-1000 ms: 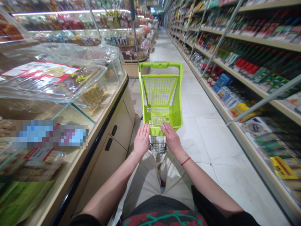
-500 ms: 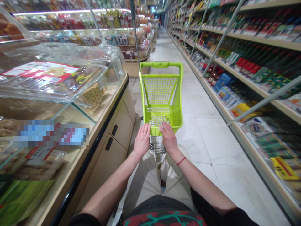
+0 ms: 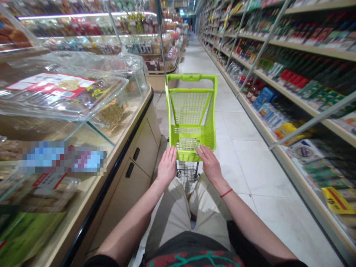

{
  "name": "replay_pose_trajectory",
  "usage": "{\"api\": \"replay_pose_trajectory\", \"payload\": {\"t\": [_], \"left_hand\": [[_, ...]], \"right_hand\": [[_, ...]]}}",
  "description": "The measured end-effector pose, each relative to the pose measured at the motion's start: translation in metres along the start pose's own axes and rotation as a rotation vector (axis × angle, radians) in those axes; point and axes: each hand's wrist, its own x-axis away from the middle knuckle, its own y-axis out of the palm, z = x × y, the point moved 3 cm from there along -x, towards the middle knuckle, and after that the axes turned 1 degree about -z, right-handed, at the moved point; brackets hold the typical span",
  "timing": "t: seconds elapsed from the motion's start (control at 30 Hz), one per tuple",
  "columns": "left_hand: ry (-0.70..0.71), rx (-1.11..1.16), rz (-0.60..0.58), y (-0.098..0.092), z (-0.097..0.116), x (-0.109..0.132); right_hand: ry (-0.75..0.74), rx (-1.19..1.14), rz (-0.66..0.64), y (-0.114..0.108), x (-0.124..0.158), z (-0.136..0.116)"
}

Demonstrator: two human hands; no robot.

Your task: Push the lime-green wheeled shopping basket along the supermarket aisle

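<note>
Hands (image 3: 210, 164) wider apart, right shifted outward, at green cart (image 3: 189, 125)

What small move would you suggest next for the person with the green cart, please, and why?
I would probably ease the green cart slightly right, with the left hand and right hand both at its near edge: it looks closer to the counter on the left than to the shelves on the right, with floor tiles showing between.
</note>
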Motion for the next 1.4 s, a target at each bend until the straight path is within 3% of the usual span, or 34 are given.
{"api": "replay_pose_trajectory", "payload": {"t": [0.13, 0.23, 0.33, 0.53, 0.67, 0.83, 1.17, 1.27, 1.4], "left_hand": [[0.006, -0.001, -0.009, 0.001, 0.0, 0.001], [0.013, 0.005, -0.02, 0.001, 0.0, 0.001], [0.015, 0.019, -0.022, 0.0, 0.001, 0.0], [0.022, 0.036, -0.02, -0.002, 0.003, 0.0], [0.023, 0.038, -0.022, -0.003, 0.002, 0.0], [0.018, 0.034, -0.011, -0.003, 0.0, 0.0], [0.016, 0.04, -0.032, -0.003, -0.002, 0.0], [0.016, 0.056, -0.034, -0.002, -0.001, 0.0], [0.017, 0.073, -0.034, -0.001, 0.001, -0.001]], "right_hand": [[0.07, 0.039, 0.081, -0.014, 0.013, 0.025], [0.142, 0.041, 0.125, -0.011, 0.015, 0.023], [0.146, 0.005, 0.122, 0.004, 0.009, 0.0], [0.055, -0.111, -0.023, 0.04, -0.028, -0.063], [0.032, -0.115, -0.104, 0.046, -0.047, -0.082], [-0.008, -0.09, -0.13, 0.038, -0.037, -0.07], [0.098, 0.022, 0.083, -0.006, 0.01, 0.013], [0.138, 0.024, 0.103, -0.003, 0.011, 0.01], [0.12, -0.044, 0.029, 0.019, -0.003, -0.025]]}}
